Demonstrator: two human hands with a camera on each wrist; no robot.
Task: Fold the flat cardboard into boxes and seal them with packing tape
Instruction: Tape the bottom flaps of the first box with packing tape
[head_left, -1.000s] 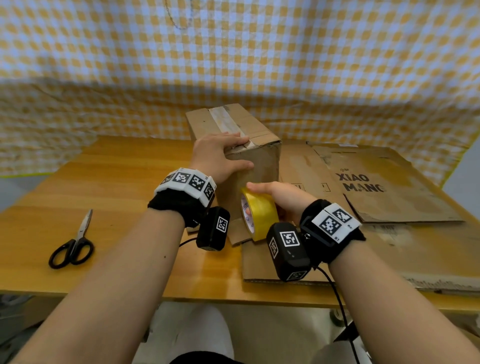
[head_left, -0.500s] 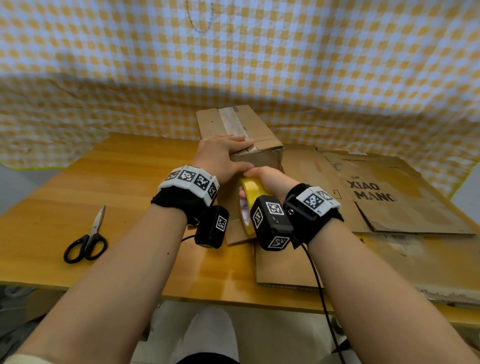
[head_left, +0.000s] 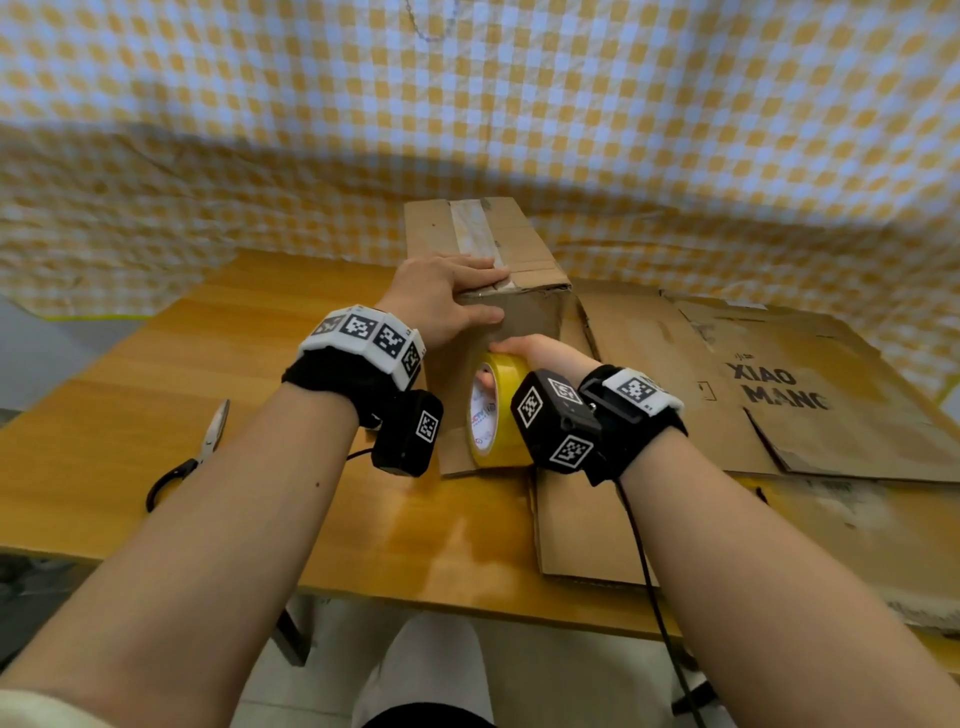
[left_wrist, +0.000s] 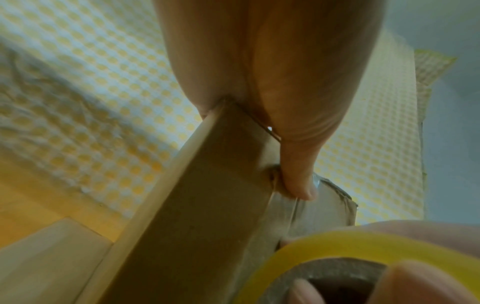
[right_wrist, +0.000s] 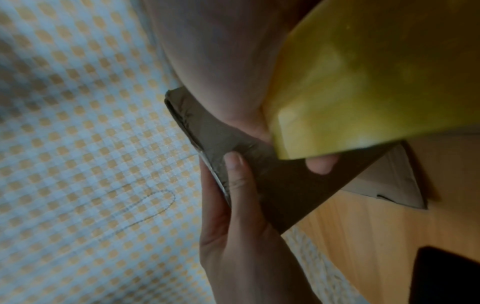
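Note:
A brown cardboard box (head_left: 524, 244) stands on the wooden table (head_left: 130, 405), with old tape along its top seam. My left hand (head_left: 441, 296) lies over the box's near top edge, fingers flat on top and thumb (left_wrist: 298, 174) flat on the near face (right_wrist: 285, 189), pressing clear tape there. My right hand (head_left: 545, 353) grips a yellow roll of packing tape (head_left: 498, 415) held against that near face, just below the left thumb. The roll (right_wrist: 363, 82) fills the right wrist view, with a right fingertip showing under it; the left hand (right_wrist: 233, 216) shows there too.
Black-handled scissors (head_left: 192, 457) lie on the table to the left. Several flat cardboard sheets (head_left: 831, 389), one printed XIAO MANG, cover the table's right side and reach under the box. A yellow checked cloth (head_left: 519, 104) hangs behind.
My right hand has carried the tape roll up and leftward onto the box's near face. My left hand has stayed on the box's top edge.

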